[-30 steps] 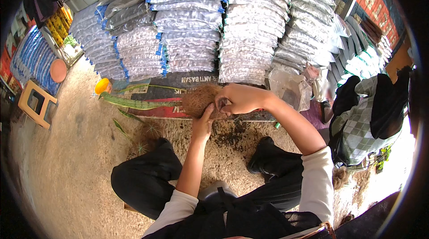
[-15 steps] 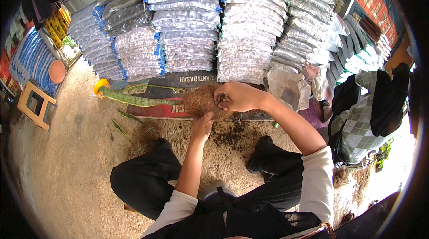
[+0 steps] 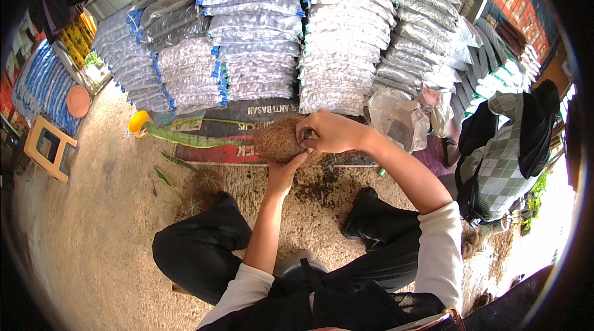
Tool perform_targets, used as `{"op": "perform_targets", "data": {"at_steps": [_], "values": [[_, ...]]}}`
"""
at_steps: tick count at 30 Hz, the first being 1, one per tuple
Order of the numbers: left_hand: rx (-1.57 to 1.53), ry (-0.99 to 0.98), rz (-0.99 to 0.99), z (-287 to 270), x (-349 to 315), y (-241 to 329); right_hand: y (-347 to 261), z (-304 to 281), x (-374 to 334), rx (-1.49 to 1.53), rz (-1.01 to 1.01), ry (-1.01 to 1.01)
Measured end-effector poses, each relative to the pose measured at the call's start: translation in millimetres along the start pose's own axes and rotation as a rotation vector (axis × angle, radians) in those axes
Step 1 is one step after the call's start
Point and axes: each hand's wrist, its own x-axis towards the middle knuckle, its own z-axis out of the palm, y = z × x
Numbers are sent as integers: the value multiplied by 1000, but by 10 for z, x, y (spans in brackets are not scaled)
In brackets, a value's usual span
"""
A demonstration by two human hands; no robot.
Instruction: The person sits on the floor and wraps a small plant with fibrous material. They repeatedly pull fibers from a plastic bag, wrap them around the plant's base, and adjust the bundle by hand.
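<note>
A ball of brown coconut fibre lies on its side in front of me, with long green snake plant leaves stretching left from it. My left hand supports the ball from the near side, its thumb pressed to the right end; the other fingers are mostly hidden beneath. At that same end, the fingers of my right hand are pinched against the fibre, close to the left thumb. Whatever thin thing they may hold is too small to make out. A yellow ring-like pot sits at the leaf tips.
Under the ball is a dark printed sheet, with spilled soil on the floor nearby. Spiky little plants and cut leaves lie left. Stacked plastic bags wall the far side. A stool stands left, a draped checked cloth right.
My left thumb has shifted up and right along the fibre ball, closer to my right fingers. The right hand stays almost where it was.
</note>
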Motion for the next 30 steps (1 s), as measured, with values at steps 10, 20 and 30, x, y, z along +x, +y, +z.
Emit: {"op": "perform_targets", "data": {"at_steps": [10,20,30], "values": [[-134,-7,-117,-112,35,-102,-215,-594,-217,-251,191,-23],[-96,-45,-162,-107,-56,-154,-67,-422,-148,-509,-107,350],[1,-70,-160,-151,-92,-117,391,-280,7,-148,100,393]]}}
